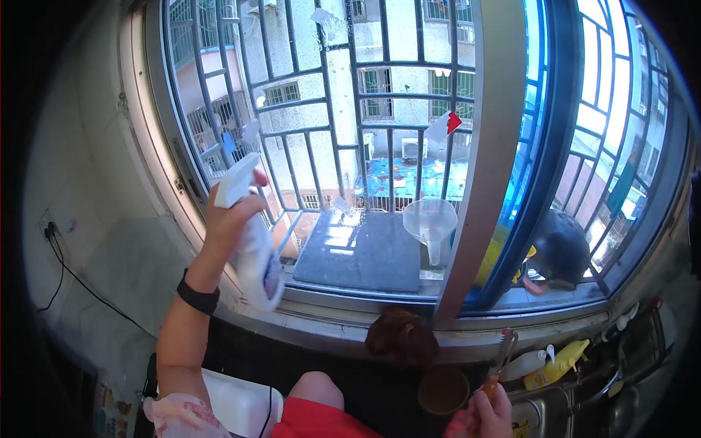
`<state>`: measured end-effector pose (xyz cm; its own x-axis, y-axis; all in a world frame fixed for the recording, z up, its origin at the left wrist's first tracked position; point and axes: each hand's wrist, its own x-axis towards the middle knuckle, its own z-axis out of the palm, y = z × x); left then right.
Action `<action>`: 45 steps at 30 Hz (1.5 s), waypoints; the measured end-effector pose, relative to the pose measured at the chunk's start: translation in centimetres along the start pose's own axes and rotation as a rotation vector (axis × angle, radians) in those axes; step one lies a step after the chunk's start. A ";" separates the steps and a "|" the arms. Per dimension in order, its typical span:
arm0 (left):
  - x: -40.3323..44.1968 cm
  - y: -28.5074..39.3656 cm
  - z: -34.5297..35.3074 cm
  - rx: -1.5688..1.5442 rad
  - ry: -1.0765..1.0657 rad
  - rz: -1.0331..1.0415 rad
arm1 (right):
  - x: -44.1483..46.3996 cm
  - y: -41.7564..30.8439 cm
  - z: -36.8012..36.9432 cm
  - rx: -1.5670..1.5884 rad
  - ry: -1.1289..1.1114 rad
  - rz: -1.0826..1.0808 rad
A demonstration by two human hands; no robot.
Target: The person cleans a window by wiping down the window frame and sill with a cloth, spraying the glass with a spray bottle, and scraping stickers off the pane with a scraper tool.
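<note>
My left hand (237, 215) is closed round the neck of a white spray bottle (258, 266), held upright before the window glass (328, 146) with its nozzle up. A dark band is on that wrist. Low on the right, my right hand (491, 412) grips the wooden handle of a scraper-like tool (502, 358), whose metal end points up. White scraps stick to the glass, and a red and white piece (444, 128) shows at its upper right. Drops speckle the pane.
Beyond the glass are metal bars, a dark board (358, 252) and a clear funnel (431, 223). A brown bundle (401, 336) and round brown object (443, 390) lie below the sill. Right are a yellow bottle (558, 365), white bottle (524, 363) and sink (569, 409).
</note>
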<state>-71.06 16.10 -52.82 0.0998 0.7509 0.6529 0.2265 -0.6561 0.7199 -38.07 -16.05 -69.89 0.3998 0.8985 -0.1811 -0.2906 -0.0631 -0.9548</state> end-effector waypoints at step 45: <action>-32.7 -32.2 2.5 0.327 -0.266 -0.301 | -0.5 1.8 -0.9 0.031 0.266 -0.055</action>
<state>-79.18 12.86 -98.01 0.2172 0.9238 0.3153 0.5696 -0.3823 0.7276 -37.97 -16.99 -71.74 0.6286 0.7546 -0.1881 -0.2869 0.0002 -0.9580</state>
